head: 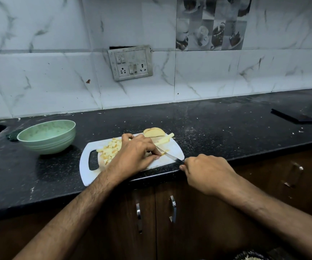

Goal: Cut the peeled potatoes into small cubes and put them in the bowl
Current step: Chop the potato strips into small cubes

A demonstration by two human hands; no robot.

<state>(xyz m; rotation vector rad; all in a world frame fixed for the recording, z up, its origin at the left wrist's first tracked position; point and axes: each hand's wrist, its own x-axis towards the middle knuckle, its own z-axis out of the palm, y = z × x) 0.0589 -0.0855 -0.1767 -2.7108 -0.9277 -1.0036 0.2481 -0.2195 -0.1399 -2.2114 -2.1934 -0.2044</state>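
Black speckled stone counter carries your white plastic cutting board (pixel 174 150), with the pale green ribbed bowl (pixel 47 136) well left of it. Your left hand (pixel 136 152) pinches pale potato sticks (pixel 163 140) while your right hand (pixel 205 171) grips the steel knife (pixel 171 156). Dicing looks midway: yellow potato cubes (pixel 110 149) pile at the board's left, so next slice crosswise, fingertips clear.
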